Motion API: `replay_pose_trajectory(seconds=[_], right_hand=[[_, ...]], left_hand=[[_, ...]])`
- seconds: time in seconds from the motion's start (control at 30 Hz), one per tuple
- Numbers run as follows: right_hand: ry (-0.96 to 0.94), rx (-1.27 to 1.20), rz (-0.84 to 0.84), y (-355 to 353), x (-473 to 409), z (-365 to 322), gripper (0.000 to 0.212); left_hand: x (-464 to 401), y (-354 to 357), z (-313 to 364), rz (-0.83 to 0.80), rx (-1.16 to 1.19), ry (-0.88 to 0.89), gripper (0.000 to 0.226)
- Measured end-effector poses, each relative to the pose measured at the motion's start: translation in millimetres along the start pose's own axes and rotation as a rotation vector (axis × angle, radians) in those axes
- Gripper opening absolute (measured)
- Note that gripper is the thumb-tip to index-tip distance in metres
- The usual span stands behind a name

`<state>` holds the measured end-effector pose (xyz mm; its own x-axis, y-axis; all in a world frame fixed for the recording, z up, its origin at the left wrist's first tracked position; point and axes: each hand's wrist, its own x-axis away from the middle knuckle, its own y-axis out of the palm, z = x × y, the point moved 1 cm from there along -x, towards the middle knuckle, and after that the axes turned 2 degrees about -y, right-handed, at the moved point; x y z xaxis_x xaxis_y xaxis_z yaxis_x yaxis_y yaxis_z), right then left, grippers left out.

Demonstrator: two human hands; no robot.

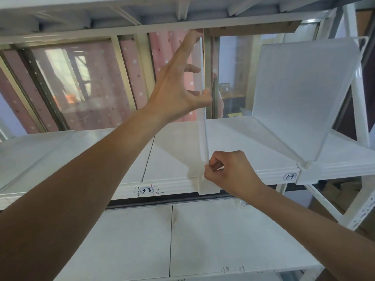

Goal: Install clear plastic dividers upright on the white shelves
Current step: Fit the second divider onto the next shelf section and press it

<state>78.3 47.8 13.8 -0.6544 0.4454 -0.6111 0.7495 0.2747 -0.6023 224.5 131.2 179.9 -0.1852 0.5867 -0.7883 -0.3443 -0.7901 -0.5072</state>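
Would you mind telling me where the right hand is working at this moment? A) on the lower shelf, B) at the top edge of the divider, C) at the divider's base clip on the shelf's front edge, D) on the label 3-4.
C: the right hand pinches at the base clip of the clear divider, while the left hand steadies its upper part.

The clear divider [203,126] in my grip stands upright at the middle of the frame, edge-on, its white foot clip [209,185] over the front lip of the white shelf [176,159]. A second divider [304,94] stands upright at the upper right.
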Motion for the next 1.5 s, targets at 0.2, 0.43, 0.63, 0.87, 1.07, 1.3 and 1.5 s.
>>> replay_pose_trajectory(seconds=[0.2, 0.43, 0.63, 0.87, 1.07, 1.3, 1.5], right_hand=[[-0.038, -0.003, 0.036, 7, 2, 5, 0.016], [-0.050, -0.005, 0.042, 12, 4, 8, 0.016], [-0.076, -0.005, 0.043, 11, 2, 7, 0.018], [-0.059, -0.039, 0.061, 11, 3, 8, 0.018], [-0.015, -0.074, 0.073, 12, 5, 10, 0.019], [-0.042, -0.074, 0.110, 15, 6, 12, 0.019], [-0.051, -0.070, 0.123, 21, 8, 18, 0.017]], left_hand=[[-3, 5, -1, -0.033, 0.034, -0.005, 0.098], [-2, 4, -4, -0.017, 0.067, -0.022, 0.100], [-2, 4, -3, -0.020, 0.056, -0.013, 0.101], [-4, 7, -4, -0.029, 0.036, 0.000, 0.103], [-6, 12, 2, -0.048, 0.066, 0.022, 0.099], [-5, 13, 0, -0.024, 0.088, 0.017, 0.097], [-7, 16, 2, -0.051, 0.095, 0.025, 0.097]])
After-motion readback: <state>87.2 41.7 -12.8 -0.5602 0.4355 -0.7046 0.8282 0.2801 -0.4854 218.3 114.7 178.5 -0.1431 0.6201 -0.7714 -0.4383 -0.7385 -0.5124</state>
